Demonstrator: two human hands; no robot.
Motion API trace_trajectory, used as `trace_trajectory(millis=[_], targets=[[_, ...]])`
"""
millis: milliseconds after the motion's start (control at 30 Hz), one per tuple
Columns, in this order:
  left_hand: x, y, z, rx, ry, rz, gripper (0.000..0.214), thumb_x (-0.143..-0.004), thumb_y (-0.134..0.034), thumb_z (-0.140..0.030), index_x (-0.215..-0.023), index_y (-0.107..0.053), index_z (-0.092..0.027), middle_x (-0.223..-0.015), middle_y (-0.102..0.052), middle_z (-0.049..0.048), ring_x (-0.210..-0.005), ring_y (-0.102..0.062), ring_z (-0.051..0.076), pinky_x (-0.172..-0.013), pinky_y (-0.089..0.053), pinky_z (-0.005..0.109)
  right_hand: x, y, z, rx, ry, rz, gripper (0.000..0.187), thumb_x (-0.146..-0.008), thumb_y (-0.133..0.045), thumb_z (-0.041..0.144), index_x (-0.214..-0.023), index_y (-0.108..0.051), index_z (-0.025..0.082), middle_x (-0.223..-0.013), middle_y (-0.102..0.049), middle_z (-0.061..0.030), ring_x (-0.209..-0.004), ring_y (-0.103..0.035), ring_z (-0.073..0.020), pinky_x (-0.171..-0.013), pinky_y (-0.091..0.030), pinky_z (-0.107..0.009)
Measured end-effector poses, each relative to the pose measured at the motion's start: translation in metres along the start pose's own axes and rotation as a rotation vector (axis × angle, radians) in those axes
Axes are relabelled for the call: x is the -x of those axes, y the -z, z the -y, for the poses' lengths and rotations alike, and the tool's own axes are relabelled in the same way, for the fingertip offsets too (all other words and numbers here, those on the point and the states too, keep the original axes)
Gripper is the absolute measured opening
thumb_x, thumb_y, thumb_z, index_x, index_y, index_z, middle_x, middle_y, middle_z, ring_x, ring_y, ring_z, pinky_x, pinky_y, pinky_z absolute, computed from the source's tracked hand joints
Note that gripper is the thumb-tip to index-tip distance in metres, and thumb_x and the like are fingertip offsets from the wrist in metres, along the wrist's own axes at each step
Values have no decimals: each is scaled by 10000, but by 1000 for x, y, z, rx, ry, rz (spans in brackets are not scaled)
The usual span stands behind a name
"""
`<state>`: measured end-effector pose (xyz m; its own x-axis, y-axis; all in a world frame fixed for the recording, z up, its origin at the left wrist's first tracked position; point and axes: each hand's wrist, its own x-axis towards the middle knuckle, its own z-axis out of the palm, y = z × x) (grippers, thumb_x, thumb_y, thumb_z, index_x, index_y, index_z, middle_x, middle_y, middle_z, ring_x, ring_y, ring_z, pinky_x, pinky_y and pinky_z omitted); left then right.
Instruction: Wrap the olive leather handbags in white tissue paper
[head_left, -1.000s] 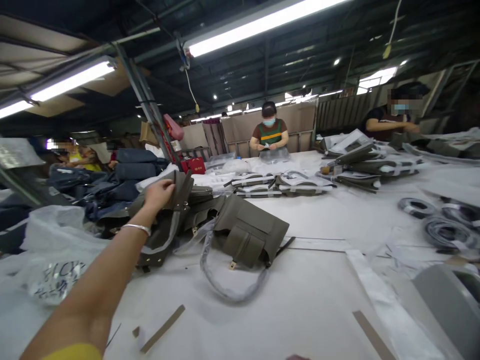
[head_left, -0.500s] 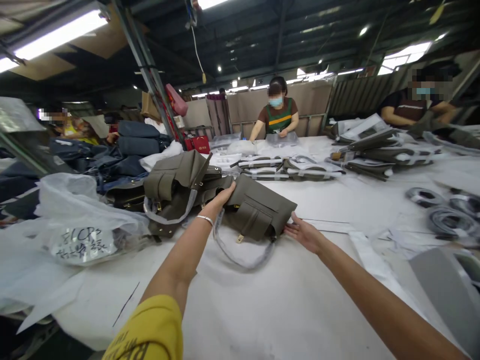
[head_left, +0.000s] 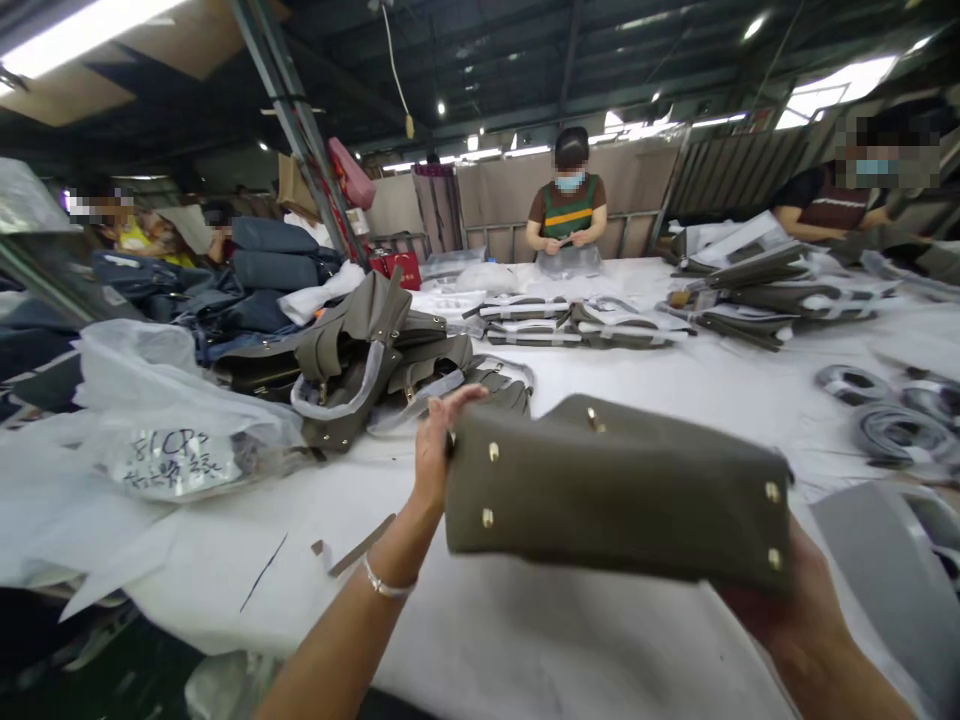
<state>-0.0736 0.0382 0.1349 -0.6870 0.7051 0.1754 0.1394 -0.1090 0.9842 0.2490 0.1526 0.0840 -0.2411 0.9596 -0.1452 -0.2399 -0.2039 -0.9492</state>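
Note:
I hold an olive-green leather handbag up in front of me, its flat base with small brass feet turned toward the camera. My left hand grips its left end, fingers curled over the top edge. My right hand supports the bag's right end from below, mostly hidden behind it. A silver bracelet sits on my left wrist.
A pile of olive handbags lies on the white table behind my left hand, with a clear plastic bag at left. Flat bag stacks lie farther back. A grey bin stands at right. Three other people work around the table.
Both hands took hold of the handbag lying on the table and lifted it toward me, turning it so its base faces the camera.

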Motion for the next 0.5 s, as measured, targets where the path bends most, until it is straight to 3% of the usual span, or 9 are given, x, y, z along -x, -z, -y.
trace_trajectory(millis=[67,100,200,267,367,500], targets=[[43,9,24,-73,6,27,671,-947,-212,-701,-1228,-651,-279,-1439,-551,-2,-1417,-396,245,-1206,-292,389,32,21,-24,35,-185,89,639,-898,-379,688,-1361,-581,295,-1317,-651,-79,-1163,-636,-364,-938,-569,-546],[64,13,36,-104,43,30,619,-946,-281,-681,-1253,-640,-282,-1478,-510,2,-1446,-348,247,-1220,-260,403,45,30,-36,94,-201,132,629,-888,-401,683,-1335,-609,291,-1330,-642,-72,-1192,-614,-367,-950,-565,-532],[115,27,65,-159,207,76,557,-927,-425,-623,-1339,-588,-286,-1494,-487,41,-1436,-363,279,-1200,-292,488,73,50,-59,317,-73,154,499,-846,-496,655,-1161,-721,340,-1334,-640,4,-1313,-504,-340,-996,-549,-465],[137,34,72,-197,282,148,560,-905,-493,-589,-1365,-569,-279,-1488,-492,45,-1425,-381,282,-1198,-295,490,88,55,-62,406,-21,150,434,-857,-518,617,-1152,-721,371,-1387,-595,43,-1388,-417,-314,-1109,-448,-443],[147,35,68,-276,286,245,585,-864,-555,-551,-1361,-575,-242,-1478,-505,49,-1423,-385,285,-1202,-286,457,106,51,-55,418,-13,214,479,-922,-466,572,-1291,-645,324,-1501,-480,12,-1432,-360,-315,-1206,-244,-496],[122,20,63,-304,215,318,584,-859,-536,-539,-1352,-581,-231,-1435,-557,46,-1381,-449,282,-1175,-333,424,113,39,-48,436,74,263,488,-940,-496,544,-1302,-632,247,-1486,-503,-54,-1387,-435,-307,-1196,-278,-488]])
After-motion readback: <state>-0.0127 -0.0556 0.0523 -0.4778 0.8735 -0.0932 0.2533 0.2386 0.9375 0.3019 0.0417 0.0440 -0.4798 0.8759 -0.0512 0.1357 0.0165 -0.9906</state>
